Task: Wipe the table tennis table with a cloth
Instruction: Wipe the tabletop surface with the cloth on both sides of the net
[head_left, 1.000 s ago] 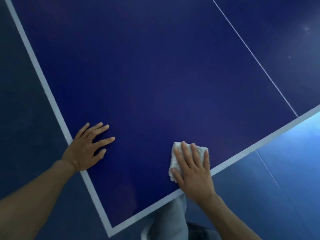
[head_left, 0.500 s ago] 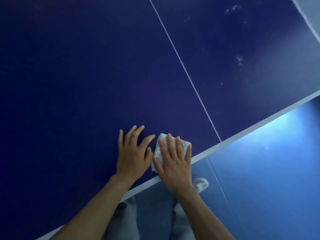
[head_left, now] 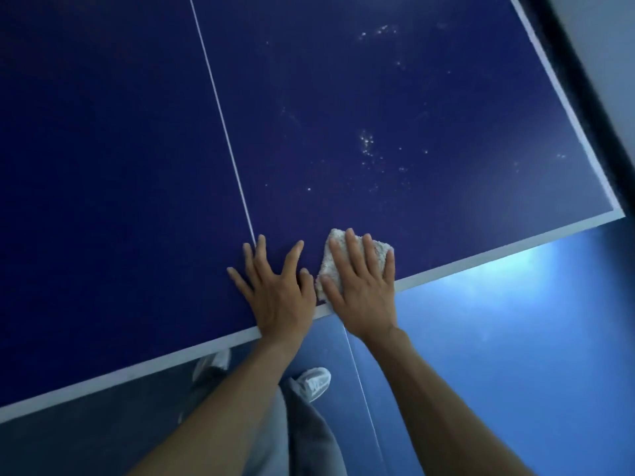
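Note:
The dark blue table tennis table (head_left: 120, 149) fills the upper view, with a thin white centre line (head_left: 220, 108) and a white border along its near edge. My right hand (head_left: 360, 286) lies flat, fingers spread, pressing a folded white cloth (head_left: 331, 261) onto the table just inside the near edge. My left hand (head_left: 278, 290) rests flat and open on the table right beside it, touching the centre line's end and holding nothing. White specks and smears (head_left: 369, 149) dot the table's right half beyond the cloth.
The table's right corner (head_left: 618, 213) sits at the right edge, with a dark strip and pale wall beyond. Below the near edge lies a glossy blue floor (head_left: 498, 338). My grey trousers and white shoes (head_left: 312, 383) stand close to the edge.
Both hands and the view have shifted right along the near edge. The left hand came from the left corner to beside the cloth, and the speckled right half with its corner has come into view.

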